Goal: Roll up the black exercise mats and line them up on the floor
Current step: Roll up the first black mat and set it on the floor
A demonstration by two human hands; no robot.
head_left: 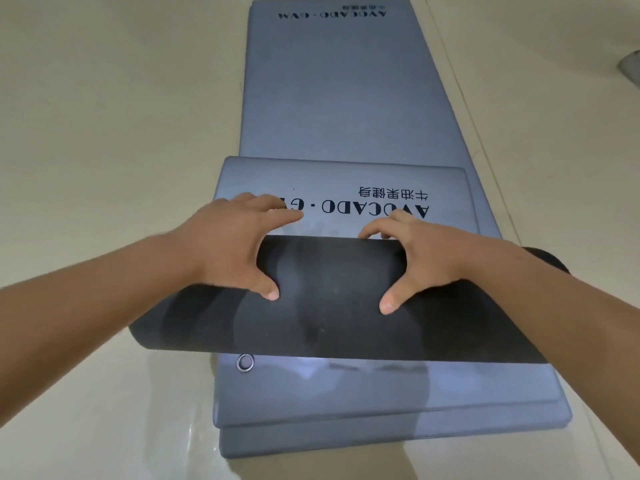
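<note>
On the pale floor (104, 116), atop flat grey mats (346, 400), the part-rolled black mat (329, 306) lies under your hands. It looks like soft, springy foam that may uncoil unless held wide. Your left hand (228, 244) and right hand (426, 261), set apart, clasp the roll, with fingers over its far side and thumbs on the near one.

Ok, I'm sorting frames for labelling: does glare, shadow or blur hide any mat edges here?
Head view: a glare patch on the flat mat just below the rolled mat, beside the eyelet; sheen on the floor at lower left; a soft shadow across the near mat ends; wide-angle bowing of edges. Edges are readable.
</note>
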